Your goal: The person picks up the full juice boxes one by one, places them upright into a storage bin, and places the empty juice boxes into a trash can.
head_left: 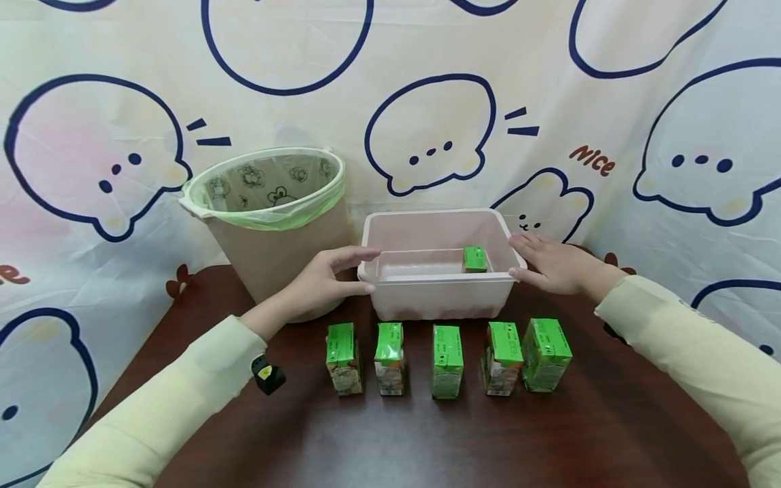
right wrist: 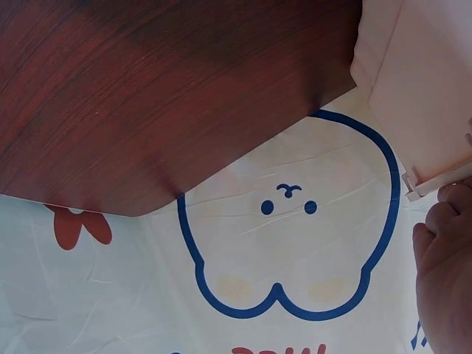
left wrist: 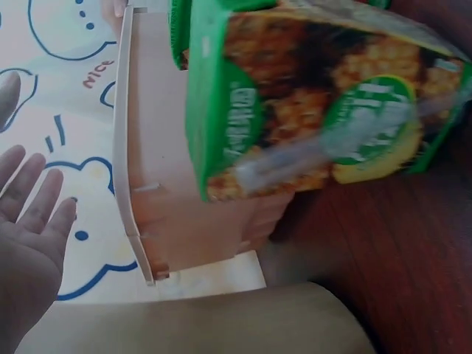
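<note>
A pale pink plastic bin [head_left: 442,299] stands between both hands, with one green juice carton [head_left: 474,259] inside at the right. My left hand [head_left: 326,279] is at the bin's left rim, fingers and thumb extended; the left wrist view shows that hand [left wrist: 29,236] with spread fingers, a gap between it and the bin wall. At the right rim, the fingers of my right hand [head_left: 552,264] lie straight against the edge, thumb near the front corner. The right wrist view has this hand [right wrist: 450,276] right at the rim. Neither palm holds anything.
Several green-topped cartons stand in a row before the bin, among them a left-end carton [head_left: 344,358] and a right-end carton [head_left: 546,356]. A tan trash can [head_left: 274,261] with a green liner is at the back left. Patterned cloth [head_left: 427,41] hangs behind the brown table [head_left: 427,447].
</note>
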Demonstrator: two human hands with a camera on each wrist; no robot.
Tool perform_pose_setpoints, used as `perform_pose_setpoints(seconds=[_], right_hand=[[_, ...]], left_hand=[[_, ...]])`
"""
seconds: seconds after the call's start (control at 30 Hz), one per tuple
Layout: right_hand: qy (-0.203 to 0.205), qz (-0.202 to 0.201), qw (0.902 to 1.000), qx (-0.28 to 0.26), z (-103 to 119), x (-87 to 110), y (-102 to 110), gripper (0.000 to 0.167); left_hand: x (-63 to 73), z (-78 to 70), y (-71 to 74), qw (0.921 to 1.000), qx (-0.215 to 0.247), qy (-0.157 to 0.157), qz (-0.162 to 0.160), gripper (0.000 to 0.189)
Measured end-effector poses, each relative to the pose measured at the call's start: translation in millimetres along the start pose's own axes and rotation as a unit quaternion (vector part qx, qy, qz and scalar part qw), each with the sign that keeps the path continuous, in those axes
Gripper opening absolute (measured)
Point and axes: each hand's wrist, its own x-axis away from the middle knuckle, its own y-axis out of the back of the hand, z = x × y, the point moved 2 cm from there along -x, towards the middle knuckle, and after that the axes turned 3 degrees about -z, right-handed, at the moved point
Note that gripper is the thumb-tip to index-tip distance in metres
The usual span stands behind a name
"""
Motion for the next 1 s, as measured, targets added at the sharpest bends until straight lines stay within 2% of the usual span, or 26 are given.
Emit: perform_pose_setpoints(seconds=[0.13, 0.23, 0.5, 0.77, 1.0], right_hand=[[-0.001, -0.001, 1.0, 0.0, -0.8, 0.1, -0.1, 0.082], [0.0, -0.002, 1.0, 0.003, -0.5, -0.2, 0.0, 0.082], [0.0, -0.005, 1.0, -0.002, 2.0, 1.5, 1.5, 0.081], [0.001, -0.007, 1.0, -0.001, 2.9, 3.3, 2.7, 0.08], [0.003, -0.007, 1.0, -0.005, 3.7, 2.9, 3.1, 0.08]], left_hand=[[14.0, 3.0, 1.0, 1.0, -0.004, 0.0, 0.003, 0.056], [25.3, 7.7, -0.3, 0.9997, -0.014, -0.015, 0.009, 0.059], [54.4, 22.1, -4.2, 0.9986, 0.027, -0.019, 0.042, 0.07], [72.8, 37.6, -9.4, 0.9984, 0.012, -0.01, 0.055, 0.078], [84.4, 48.1, -19.7, 0.9987, 0.0, -0.004, 0.05, 0.084]])
